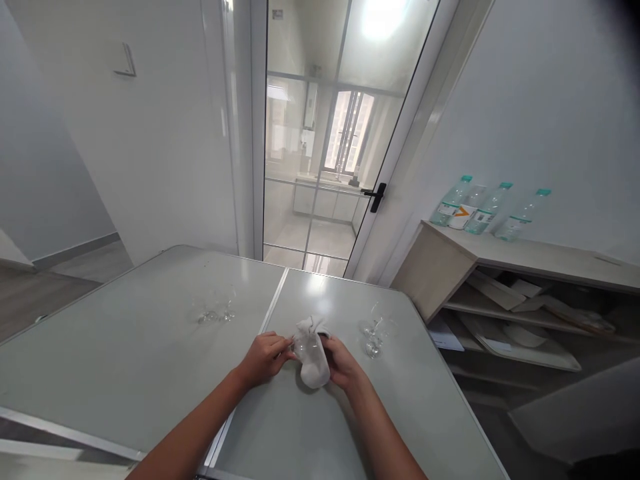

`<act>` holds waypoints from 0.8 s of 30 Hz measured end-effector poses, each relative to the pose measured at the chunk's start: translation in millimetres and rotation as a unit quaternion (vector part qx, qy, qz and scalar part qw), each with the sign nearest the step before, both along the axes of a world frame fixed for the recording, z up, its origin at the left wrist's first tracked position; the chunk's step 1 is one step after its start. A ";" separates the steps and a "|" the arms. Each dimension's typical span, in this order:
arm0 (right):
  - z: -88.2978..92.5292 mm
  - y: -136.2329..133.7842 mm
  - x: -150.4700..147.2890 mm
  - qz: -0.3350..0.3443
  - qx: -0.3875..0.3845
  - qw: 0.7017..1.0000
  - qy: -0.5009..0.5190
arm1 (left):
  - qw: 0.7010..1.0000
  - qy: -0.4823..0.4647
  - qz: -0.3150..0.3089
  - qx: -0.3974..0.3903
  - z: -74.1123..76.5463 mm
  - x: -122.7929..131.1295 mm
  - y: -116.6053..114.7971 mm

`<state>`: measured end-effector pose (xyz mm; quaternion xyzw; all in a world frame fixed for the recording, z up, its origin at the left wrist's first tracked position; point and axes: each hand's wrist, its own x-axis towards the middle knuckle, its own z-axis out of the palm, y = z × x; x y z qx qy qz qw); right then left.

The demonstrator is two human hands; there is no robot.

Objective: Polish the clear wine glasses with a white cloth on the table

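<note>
In front of me a white cloth (315, 375) is bunched together with a clear glass (307, 345), just above the table. How far the cloth goes into or around the glass is hard to make out. My left hand (269, 358) is closed, its fingertips pinching at the left side of the glass. From the right, my right hand (342, 364) curls round the cloth, its fingertips partly hidden behind it. Clear stemmed glassware (373, 340) lies on the table right of my right hand. More clear glassware (214, 315) is farther off to the left.
The pale table (125, 347) has a metal seam (275, 299) across it. A glass door (325, 153) with a black handle (376, 196) stands behind. At right, a wooden shelf unit (450, 260) bears plastic bottles (487, 210) on top and trays (525, 343) inside.
</note>
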<state>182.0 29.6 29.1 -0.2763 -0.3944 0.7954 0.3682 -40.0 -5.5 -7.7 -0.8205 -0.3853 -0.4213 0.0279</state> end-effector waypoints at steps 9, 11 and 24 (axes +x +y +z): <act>-26.8 4.2 2.5 0.073 0.044 0.984 -0.156 | 0.994 0.080 -0.044 -0.057 7.5 3.3 -7.0; -26.4 5.4 -0.2 0.031 0.079 0.981 -0.173 | 0.991 0.031 -0.027 -0.126 8.4 7.0 -6.3; 12.6 -1.9 11.8 0.001 0.339 0.925 -0.173 | 0.965 -0.069 -0.061 -0.245 9.3 9.6 -7.3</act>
